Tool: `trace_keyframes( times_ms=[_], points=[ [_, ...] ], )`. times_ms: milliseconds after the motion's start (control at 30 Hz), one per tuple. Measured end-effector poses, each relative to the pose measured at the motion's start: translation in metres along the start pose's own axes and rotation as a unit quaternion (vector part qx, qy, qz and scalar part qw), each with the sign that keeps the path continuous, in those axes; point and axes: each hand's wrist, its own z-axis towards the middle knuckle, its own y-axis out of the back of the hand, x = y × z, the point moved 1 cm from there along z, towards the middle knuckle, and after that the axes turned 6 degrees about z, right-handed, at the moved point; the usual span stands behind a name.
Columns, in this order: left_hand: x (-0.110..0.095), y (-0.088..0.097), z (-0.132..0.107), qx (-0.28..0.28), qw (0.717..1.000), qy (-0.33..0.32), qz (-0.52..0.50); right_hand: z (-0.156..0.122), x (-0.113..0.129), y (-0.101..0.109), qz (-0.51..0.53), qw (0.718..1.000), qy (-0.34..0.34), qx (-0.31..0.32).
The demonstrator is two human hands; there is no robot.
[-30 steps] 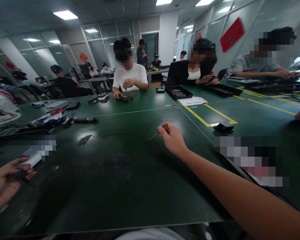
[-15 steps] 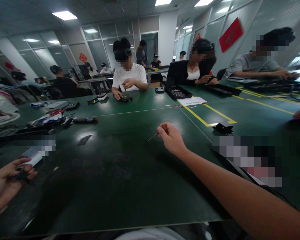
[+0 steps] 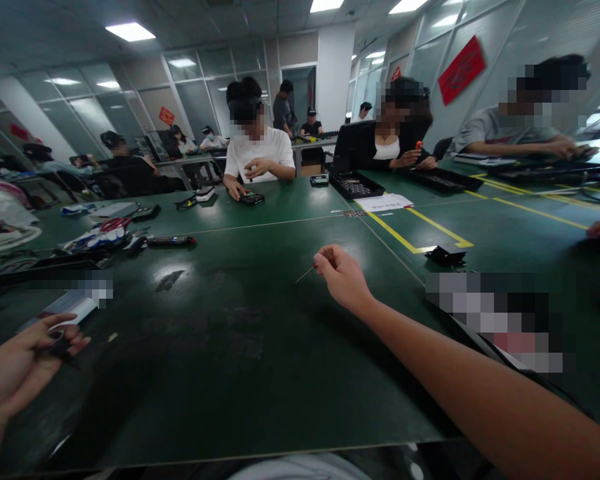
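Watching remotely, I note left hand [image 3: 55, 353], near left, curled round a small dark part [image 3: 59, 346], right hand [image 3: 344, 277] pinching a thin-shafted tool [image 3: 306, 273] over mid green table [image 3: 190, 393], and judge a steady grip, tip clear of skin, best

Looks like an assembly workshop in an office-type room. Has a broad green worktable [image 3: 240, 407] marked with yellow tape [image 3: 392, 231], 2 black trays [image 3: 375, 188], and 3 co-workers [image 3: 275, 159] along its far side. Also shows glass partitions [image 3: 200, 63], flat ceiling lights [image 3: 130, 31] and, farther back, more people [image 3: 121, 162] at other tables.
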Motion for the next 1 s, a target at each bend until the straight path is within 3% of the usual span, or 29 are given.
trace_keyframes(
  times_ms=[100, 167, 333, 433, 567, 667, 800, 933, 1000],
  points=[
    [-0.009, -0.019, -0.006, 0.034, 0.999, 0.016, -0.028, 0.0, 0.001, 0.0, 0.002, 1.0, -0.001, -0.001],
    [-0.016, -0.042, -0.013, 0.078, 0.997, -0.015, 0.006, -0.001, 0.001, -0.001, -0.001, 1.0, -0.004, 0.0],
    [-0.031, -0.125, -0.048, 0.256, 0.951, -0.157, 0.078, 0.0, -0.002, 0.0, -0.01, 1.0, -0.005, -0.008],
    [-0.041, -0.18, -0.074, 0.32, 0.907, -0.254, 0.1, 0.002, -0.003, 0.001, -0.01, 1.0, 0.007, -0.026],
    [-0.049, -0.245, -0.1, 0.339, 0.851, -0.369, 0.157, 0.002, 0.003, 0.003, -0.039, 0.999, 0.01, -0.021],
    [-0.048, -0.285, -0.114, 0.326, 0.836, -0.408, 0.17, 0.0, 0.009, 0.005, -0.064, 0.997, 0.023, -0.031],
    [-0.039, -0.313, -0.124, 0.325, 0.815, -0.45, 0.166, -0.002, 0.011, 0.005, -0.049, 0.997, 0.033, -0.048],
    [-0.031, -0.314, -0.12, 0.308, 0.788, -0.507, 0.166, -0.002, 0.008, 0.005, 0.008, 0.997, 0.034, -0.062],
    [-0.03, -0.311, -0.117, 0.298, 0.788, -0.518, 0.15, -0.002, 0.007, 0.004, 0.029, 0.997, 0.034, -0.056]
  ],
)
